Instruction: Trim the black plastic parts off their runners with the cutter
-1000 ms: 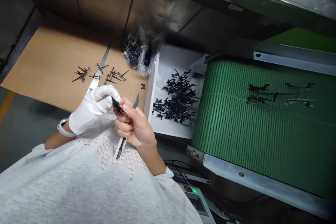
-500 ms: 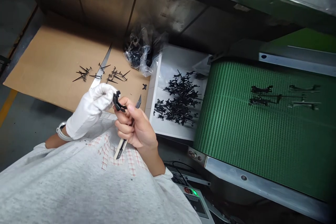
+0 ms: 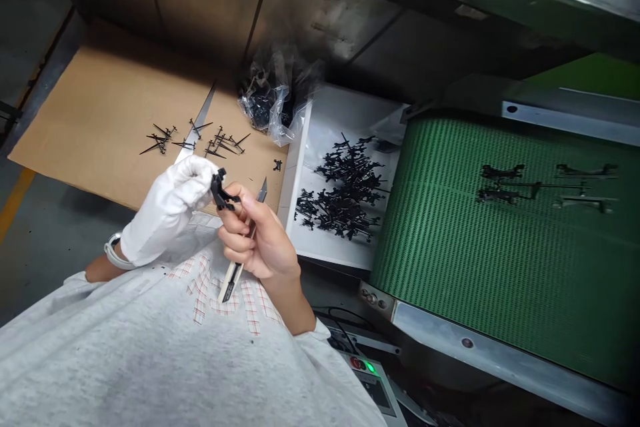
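Gloved left hand [image 3: 167, 210] has a closed grip, pinching a small black plastic part [image 3: 219, 190] up near the right hand [image 3: 260, 240], whose grip is closed on a craft knife [image 3: 231, 280]. Tip: keep that blade angled away from the other hand.

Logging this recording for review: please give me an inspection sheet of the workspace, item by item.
Surface: cardboard sheet, with a tapered metal strip lying on it.
Job's things: black moulded plastic part held between both hands; utility knife, blade up.
Clutter: loose black parts on the cardboard; more heaped in a white tray; clear plastic bag behind the tray.
Hands: white-gloved left hand pinches the part; bare right hand grips the knife.
Cables: thin black cables near the control panel.
Surroundings: green conveyor belt carrying black parts; control panel, green light lit; grey floor.
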The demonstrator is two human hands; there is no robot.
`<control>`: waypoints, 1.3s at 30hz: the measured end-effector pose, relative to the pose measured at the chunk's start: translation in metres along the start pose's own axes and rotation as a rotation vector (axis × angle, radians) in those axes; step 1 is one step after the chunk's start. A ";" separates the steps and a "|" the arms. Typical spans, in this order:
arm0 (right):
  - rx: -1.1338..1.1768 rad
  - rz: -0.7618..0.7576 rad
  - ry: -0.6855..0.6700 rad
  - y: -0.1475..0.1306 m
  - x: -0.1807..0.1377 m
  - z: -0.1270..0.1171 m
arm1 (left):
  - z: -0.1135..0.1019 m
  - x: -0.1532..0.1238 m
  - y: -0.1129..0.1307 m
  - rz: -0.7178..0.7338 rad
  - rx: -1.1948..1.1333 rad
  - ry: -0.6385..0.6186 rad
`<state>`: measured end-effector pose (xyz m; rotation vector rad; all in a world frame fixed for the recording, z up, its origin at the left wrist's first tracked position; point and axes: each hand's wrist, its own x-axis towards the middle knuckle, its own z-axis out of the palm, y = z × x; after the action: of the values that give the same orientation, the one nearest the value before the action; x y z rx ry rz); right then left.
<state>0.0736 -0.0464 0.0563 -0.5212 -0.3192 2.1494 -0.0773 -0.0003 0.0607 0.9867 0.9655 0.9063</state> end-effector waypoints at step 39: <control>-1.314 -0.125 0.638 0.019 0.033 -0.116 | -0.023 0.057 -0.106 -0.331 0.748 -0.297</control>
<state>0.0977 -0.0263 -0.0623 -1.7723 -1.3320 1.2814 -0.0637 0.0279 -0.0584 1.4780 1.1880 0.0894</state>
